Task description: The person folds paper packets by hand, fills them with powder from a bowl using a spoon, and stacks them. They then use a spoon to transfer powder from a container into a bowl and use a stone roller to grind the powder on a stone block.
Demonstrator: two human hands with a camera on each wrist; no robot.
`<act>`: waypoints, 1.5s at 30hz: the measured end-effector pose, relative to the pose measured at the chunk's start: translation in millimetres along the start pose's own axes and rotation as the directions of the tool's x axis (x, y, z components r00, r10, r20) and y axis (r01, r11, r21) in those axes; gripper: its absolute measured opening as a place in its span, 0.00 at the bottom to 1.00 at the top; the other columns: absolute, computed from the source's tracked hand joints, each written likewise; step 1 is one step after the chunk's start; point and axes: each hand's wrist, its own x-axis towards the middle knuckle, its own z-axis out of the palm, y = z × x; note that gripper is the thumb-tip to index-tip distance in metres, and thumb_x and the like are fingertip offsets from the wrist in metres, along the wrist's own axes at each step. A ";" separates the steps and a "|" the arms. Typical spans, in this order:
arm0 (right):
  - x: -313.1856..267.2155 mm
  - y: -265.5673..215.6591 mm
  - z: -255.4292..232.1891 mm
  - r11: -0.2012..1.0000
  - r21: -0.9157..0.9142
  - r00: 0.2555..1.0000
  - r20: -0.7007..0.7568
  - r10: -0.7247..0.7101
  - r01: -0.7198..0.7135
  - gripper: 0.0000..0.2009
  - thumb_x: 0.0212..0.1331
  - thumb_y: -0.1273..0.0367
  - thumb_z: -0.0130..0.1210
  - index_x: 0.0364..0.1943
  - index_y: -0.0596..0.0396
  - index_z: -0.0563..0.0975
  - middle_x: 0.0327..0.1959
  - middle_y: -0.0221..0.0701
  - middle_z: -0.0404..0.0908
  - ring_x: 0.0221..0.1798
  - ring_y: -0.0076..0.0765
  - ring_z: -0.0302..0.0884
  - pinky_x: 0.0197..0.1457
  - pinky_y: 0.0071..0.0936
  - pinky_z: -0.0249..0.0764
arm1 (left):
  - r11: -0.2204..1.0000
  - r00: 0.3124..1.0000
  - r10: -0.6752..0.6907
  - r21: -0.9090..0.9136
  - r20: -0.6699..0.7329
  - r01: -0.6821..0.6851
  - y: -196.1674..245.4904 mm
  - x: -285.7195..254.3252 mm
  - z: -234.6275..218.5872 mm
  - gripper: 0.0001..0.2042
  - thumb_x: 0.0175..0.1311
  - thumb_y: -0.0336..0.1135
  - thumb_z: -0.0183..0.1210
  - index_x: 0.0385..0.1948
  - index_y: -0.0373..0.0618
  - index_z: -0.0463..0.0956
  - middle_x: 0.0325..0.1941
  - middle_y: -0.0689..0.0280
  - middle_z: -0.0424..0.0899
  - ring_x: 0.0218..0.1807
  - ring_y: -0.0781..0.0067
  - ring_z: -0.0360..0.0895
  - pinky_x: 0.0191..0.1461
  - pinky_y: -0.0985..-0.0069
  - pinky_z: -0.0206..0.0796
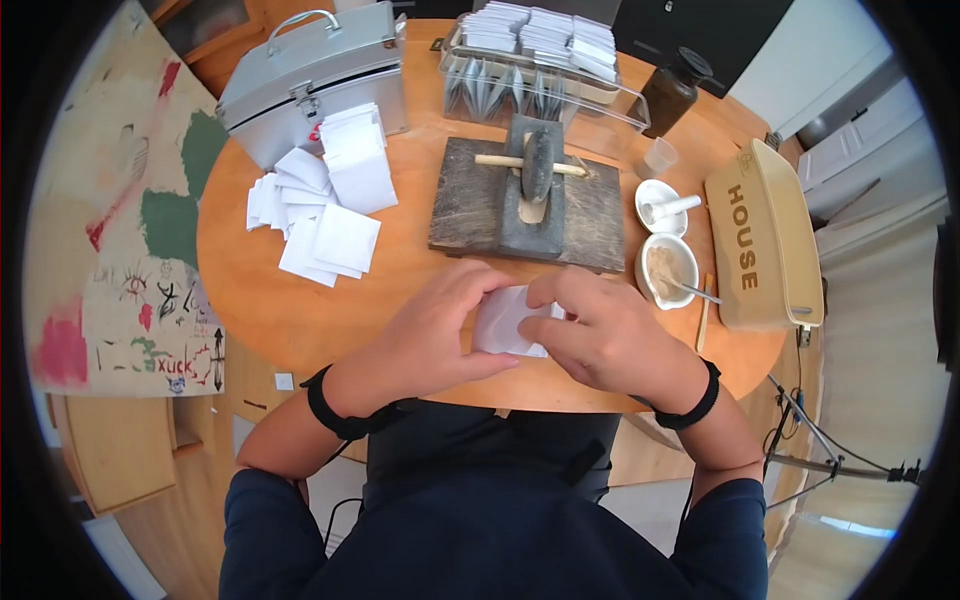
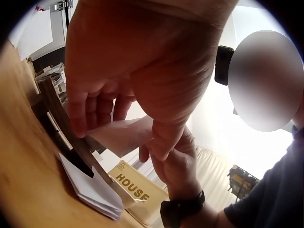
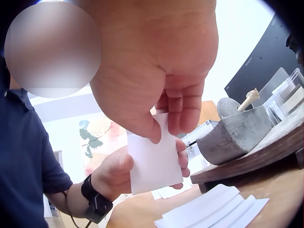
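Note:
Over the table's near edge, both hands hold a small white paper packet (image 3: 156,166). My left hand (image 1: 425,325) grips it by the sides, thumb on one edge and fingers around the other in the right wrist view. With thumb and fingers, my right hand (image 1: 610,330) pinches its upper edge. Below the hands lies a low stack of folded white papers (image 3: 213,209), also seen in the left wrist view as a folded stack (image 2: 90,187). Just beyond the hands is a grey stone grinding trough (image 1: 532,220) on a dark wooden board (image 1: 465,205).
At left, a pile of white packets (image 1: 345,240) lies before a silver metal case (image 1: 310,85). Behind stands a clear organizer (image 1: 590,120) filled with papers. To the right are a bowl of powder (image 1: 665,270), a mortar with a pestle (image 1: 665,207), a brown bottle (image 1: 672,95) and a HOUSE box (image 1: 765,240).

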 end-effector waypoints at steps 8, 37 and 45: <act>1.5 -11.1 -4.5 0.977 -0.054 0.961 -0.177 -0.210 0.204 0.07 0.43 0.69 0.59 0.29 0.54 0.78 0.38 0.30 0.74 0.36 0.31 0.77 0.30 0.26 0.75 | 0.991 0.992 0.129 -0.038 -0.012 -0.129 0.1 -0.2 2.1 0.34 0.43 0.34 0.75 0.55 0.41 0.67 0.54 0.55 0.73 0.55 0.54 0.72 0.59 0.64 0.66; -65.5 110.0 -97.2 0.730 0.565 0.140 -0.817 0.559 0.385 0.06 0.59 0.79 0.51 0.38 0.60 0.76 0.35 0.33 0.79 0.25 0.22 0.72 0.25 0.17 0.63 | 0.621 0.882 0.278 0.630 0.380 -0.467 84.3 168.0 47.8 0.24 0.43 0.25 0.67 0.46 0.38 0.72 0.45 0.56 0.73 0.51 0.53 0.71 0.53 0.65 0.68; -91.9 117.2 -94.2 0.631 0.580 0.087 -0.768 0.635 0.516 0.05 0.58 0.78 0.50 0.37 0.61 0.76 0.35 0.34 0.79 0.24 0.25 0.70 0.26 0.20 0.63 | 0.426 0.776 0.343 0.648 0.530 -0.631 75.4 201.6 90.0 0.12 0.48 0.23 0.57 0.37 0.37 0.73 0.39 0.58 0.72 0.45 0.61 0.71 0.47 0.71 0.69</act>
